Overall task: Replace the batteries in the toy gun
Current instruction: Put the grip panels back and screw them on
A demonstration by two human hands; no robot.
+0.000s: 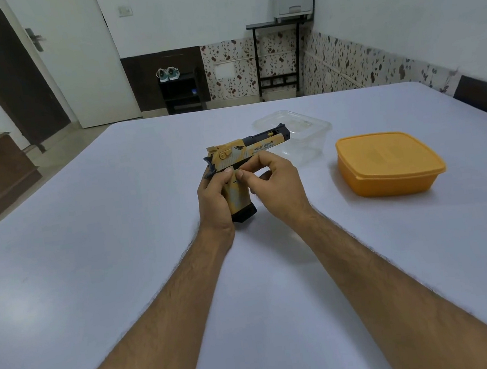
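A yellow and white toy gun [250, 148] with a black barrel tip is held above the middle of the white table [123, 258], muzzle pointing right and away. My left hand [215, 199] grips its handle from the left; the black magazine base [244, 214] sticks out below. My right hand [272, 181] is curled against the gun's right side under the slide, thumb and forefinger pinching at the frame near the trigger. The trigger area is hidden by my fingers. No batteries are visible.
A clear plastic container [306, 134] stands open just behind the gun. An orange lidded box [388, 164] sits to the right. Beyond the table are a door, a small black shelf with shoes [181, 91] and a black stand.
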